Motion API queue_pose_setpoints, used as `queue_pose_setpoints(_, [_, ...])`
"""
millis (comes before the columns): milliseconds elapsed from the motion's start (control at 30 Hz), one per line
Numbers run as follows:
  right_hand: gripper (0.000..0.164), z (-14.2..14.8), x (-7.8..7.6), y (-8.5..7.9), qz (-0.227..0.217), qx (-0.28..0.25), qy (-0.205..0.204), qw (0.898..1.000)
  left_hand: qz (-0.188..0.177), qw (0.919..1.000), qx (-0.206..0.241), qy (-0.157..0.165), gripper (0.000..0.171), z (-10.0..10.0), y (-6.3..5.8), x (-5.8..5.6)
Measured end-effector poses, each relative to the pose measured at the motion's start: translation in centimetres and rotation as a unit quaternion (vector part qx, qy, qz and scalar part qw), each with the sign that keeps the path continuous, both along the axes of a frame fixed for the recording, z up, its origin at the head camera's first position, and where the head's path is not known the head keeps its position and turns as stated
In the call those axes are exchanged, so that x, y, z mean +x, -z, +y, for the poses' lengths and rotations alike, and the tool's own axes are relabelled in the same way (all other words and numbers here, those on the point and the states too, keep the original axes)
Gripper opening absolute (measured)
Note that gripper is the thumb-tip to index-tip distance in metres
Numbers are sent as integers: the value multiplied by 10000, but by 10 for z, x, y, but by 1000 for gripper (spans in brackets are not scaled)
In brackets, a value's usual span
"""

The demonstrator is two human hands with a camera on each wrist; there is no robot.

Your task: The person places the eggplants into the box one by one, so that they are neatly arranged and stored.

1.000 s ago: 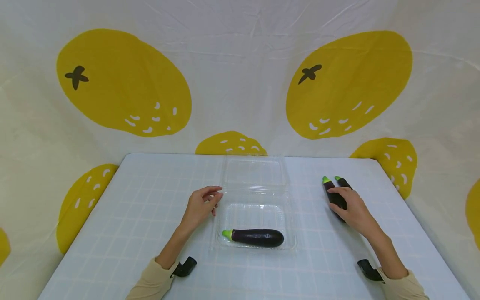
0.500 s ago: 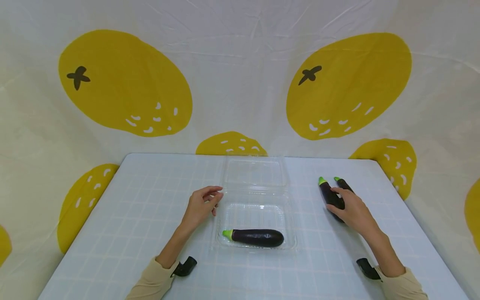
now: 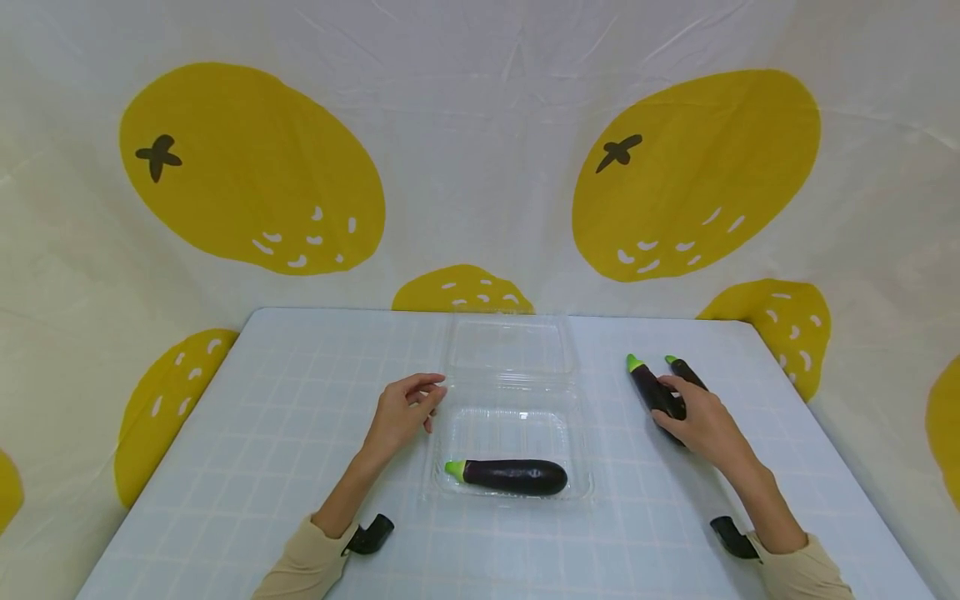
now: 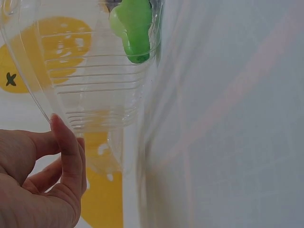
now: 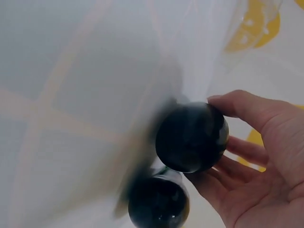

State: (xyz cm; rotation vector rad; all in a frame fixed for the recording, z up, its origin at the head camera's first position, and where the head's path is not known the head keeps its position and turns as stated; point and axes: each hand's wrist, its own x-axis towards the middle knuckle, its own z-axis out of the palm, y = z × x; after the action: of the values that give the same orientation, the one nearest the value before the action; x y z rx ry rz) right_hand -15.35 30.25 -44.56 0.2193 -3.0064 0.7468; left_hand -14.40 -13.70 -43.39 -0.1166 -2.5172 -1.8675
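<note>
My right hand (image 3: 705, 421) grips a dark eggplant (image 3: 647, 385) with a green stem end, thumb on one side and fingers on the other. In the right wrist view the round end of this eggplant (image 5: 190, 137) faces the camera. A second eggplant (image 3: 687, 372) lies just right of it, partly behind the hand. My left hand (image 3: 405, 408), fingers loosely bent, is at the left edge of a clear plastic container (image 3: 504, 429); a fingertip (image 4: 57, 122) appears to touch its rim. Another eggplant (image 3: 513, 476) lies crosswise along the container's near side, stem end to the left.
The container's hinged lid (image 3: 510, 346) lies folded back toward the far edge of the white checked table (image 3: 300, 375). Behind the table hangs a pale cloth (image 3: 480, 167) with yellow fruit prints. A black wrist camera (image 3: 370, 533) sticks out beside the left sleeve.
In my right hand the eggplant has shifted left, and the gap between it and the second eggplant has widened. The left hand and the container have stayed where they were.
</note>
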Motion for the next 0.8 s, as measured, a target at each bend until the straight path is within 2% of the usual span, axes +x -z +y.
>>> queue_pose_setpoints(267, [57,-1,0,-3,85,-93,-66,9999,-53,9999,19,-113,28,-5,26,-13])
queue_pose_setpoints(800, [57,-14,9,-23,484,-200,-353,9980,-3,10000,61,-30,29,-7,26,-12])
